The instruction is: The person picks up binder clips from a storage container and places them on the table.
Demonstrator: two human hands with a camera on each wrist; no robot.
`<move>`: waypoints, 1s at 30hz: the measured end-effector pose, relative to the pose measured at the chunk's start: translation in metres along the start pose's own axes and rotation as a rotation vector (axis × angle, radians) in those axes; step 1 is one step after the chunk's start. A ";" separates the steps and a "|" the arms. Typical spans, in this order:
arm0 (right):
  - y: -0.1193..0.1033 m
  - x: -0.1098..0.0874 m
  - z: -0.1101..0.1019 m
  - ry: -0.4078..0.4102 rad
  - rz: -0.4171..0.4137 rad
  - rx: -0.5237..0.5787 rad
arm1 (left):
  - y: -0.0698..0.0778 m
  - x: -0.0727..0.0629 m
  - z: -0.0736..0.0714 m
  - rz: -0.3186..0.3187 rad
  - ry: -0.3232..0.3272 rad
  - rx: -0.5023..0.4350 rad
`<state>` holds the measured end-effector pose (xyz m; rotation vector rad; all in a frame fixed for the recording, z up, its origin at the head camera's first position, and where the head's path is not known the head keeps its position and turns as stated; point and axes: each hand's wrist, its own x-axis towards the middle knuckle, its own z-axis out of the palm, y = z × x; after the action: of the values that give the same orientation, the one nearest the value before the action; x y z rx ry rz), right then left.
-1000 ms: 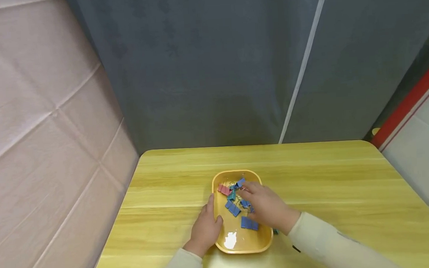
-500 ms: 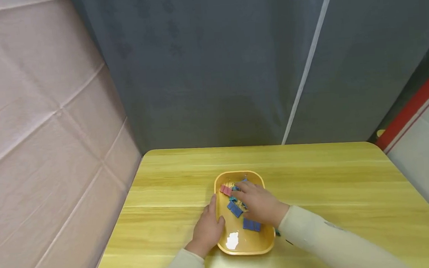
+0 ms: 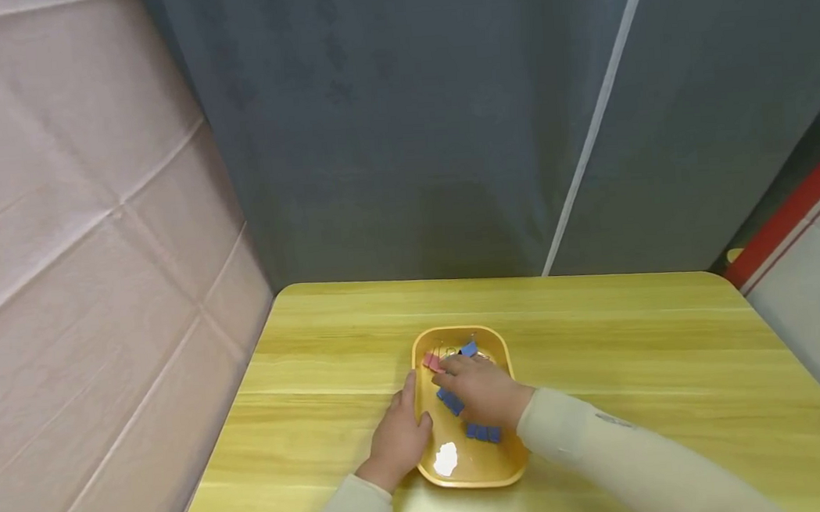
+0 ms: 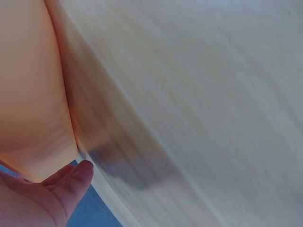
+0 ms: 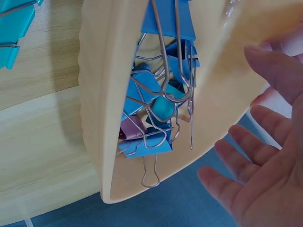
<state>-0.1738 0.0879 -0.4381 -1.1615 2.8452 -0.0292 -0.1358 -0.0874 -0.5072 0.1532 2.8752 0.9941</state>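
A yellow plastic tray (image 3: 476, 471) stands on the table with several binder clips inside. A pink clip (image 3: 431, 360) and a blue clip (image 3: 468, 349) lie toward its far end; two other blue clips (image 3: 483, 432) (image 3: 450, 401) are nearer. My left hand (image 3: 397, 442) holds the tray's left side, thumb over the rim and fingers along the outer wall. Over the clips is my right hand (image 3: 485, 391), hiding part of them. In the right wrist view its fingers (image 5: 239, 163) are spread and loosely bent beside the clip pile (image 5: 154, 101), with nothing held.
In the right wrist view a teal binder clip (image 5: 16, 35) lies on the wooden table (image 5: 38, 127) outside the tray. A dark curtain (image 3: 388, 132) hangs behind the table, and pale sheeting (image 3: 86, 268) covers the left side.
My right hand has moved left across the clips in the tray. My left hand stays on the tray's side. The teal clip beside the tray is now hidden in the head view.
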 end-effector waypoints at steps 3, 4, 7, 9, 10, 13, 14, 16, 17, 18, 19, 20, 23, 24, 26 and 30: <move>0.000 0.003 0.002 -0.003 -0.014 -0.012 | 0.000 0.000 0.001 0.004 0.009 0.002; 0.000 0.004 0.003 -0.003 -0.021 -0.017 | 0.000 0.000 0.001 0.002 0.010 0.005; 0.000 0.006 0.003 -0.021 -0.033 -0.025 | 0.000 0.001 0.002 -0.004 0.010 0.005; 0.000 0.008 0.004 -0.047 -0.034 -0.028 | 0.000 0.002 0.002 -0.004 0.007 0.003; 0.000 0.009 0.004 -0.058 -0.033 -0.030 | 0.000 0.002 0.002 -0.005 0.007 0.001; 0.000 0.012 0.006 -0.092 -0.024 -0.042 | 0.001 0.002 0.001 -0.005 0.003 -0.004; 0.000 0.013 0.007 -0.103 -0.020 -0.051 | 0.001 0.002 0.001 -0.005 0.002 -0.004; 0.000 0.015 0.008 -0.117 -0.015 -0.071 | 0.001 0.001 0.001 -0.006 0.001 -0.004; 0.001 0.016 0.009 -0.123 -0.012 -0.080 | 0.001 0.001 0.001 -0.009 -0.001 -0.003; 0.001 0.017 0.010 -0.126 -0.008 -0.084 | 0.002 0.001 0.001 -0.010 -0.001 -0.003; 0.001 0.018 0.011 -0.130 -0.007 -0.089 | 0.002 0.001 0.001 -0.011 0.000 -0.004; 0.001 0.019 0.012 -0.129 -0.008 -0.092 | 0.002 0.001 0.001 -0.012 0.001 -0.003; 0.000 0.021 0.015 -0.122 -0.023 -0.091 | 0.002 0.001 0.001 -0.008 0.006 -0.001; 0.000 0.022 0.016 -0.119 -0.030 -0.089 | 0.002 0.000 0.000 -0.007 0.007 -0.001; 0.000 0.023 0.018 -0.111 -0.049 -0.088 | 0.001 0.000 0.001 -0.001 0.011 0.002; -0.002 0.025 0.022 -0.108 -0.072 -0.123 | 0.001 0.000 0.001 0.002 0.011 0.004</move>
<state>-0.1884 0.0694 -0.4608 -1.2471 2.7439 0.2017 -0.1351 -0.0862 -0.5076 0.1516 2.8880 0.9930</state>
